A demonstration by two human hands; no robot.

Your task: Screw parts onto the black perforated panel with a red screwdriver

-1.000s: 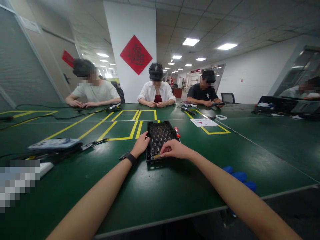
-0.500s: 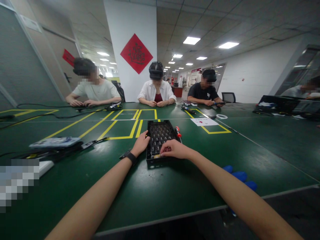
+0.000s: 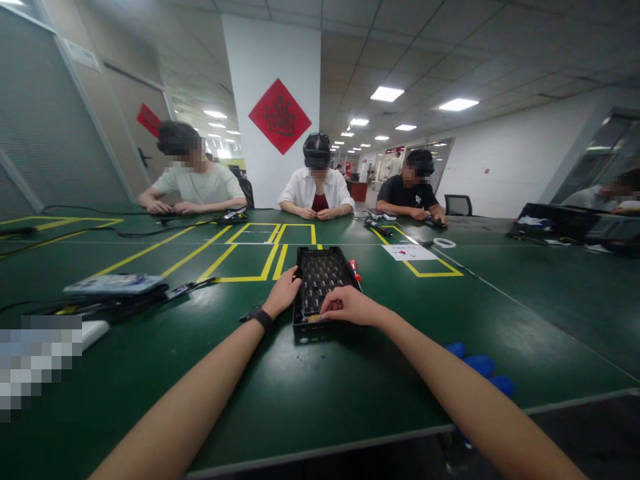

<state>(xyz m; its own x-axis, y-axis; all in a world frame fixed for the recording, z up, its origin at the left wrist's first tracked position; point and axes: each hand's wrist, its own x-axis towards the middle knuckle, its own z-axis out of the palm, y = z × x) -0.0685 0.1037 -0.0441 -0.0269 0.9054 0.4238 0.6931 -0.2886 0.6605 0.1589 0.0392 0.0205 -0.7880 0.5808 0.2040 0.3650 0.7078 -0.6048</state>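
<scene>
A black rectangular case (image 3: 304, 329) lies on the green table before me, with rows of small shiny parts inside it. My left hand (image 3: 285, 293) grips the case's left wall, thumb along the rim. Over the near end, the fingers of my right hand (image 3: 345, 307) are pinched together; what they hold, if anything, is hidden. A small yellowish piece (image 3: 314, 319) shows at the near end of the case, just left of those fingertips. Against the case's right side lies a screwdriver with a red handle (image 3: 355, 269), partly hidden behind my right hand.
Blue rounded objects (image 3: 479, 365) lie right of my right forearm. A flat patterned box (image 3: 115, 284) and cables are at left. A white sheet (image 3: 409, 253) and white ring (image 3: 445, 243) lie beyond the case. Three people sit across the table, which bears yellow tape (image 3: 240, 279).
The whole scene sits slightly lower in view as my head shifts. Both hands stay at the same places on the case. The person at far right has lowered a dark object held in the hands.
</scene>
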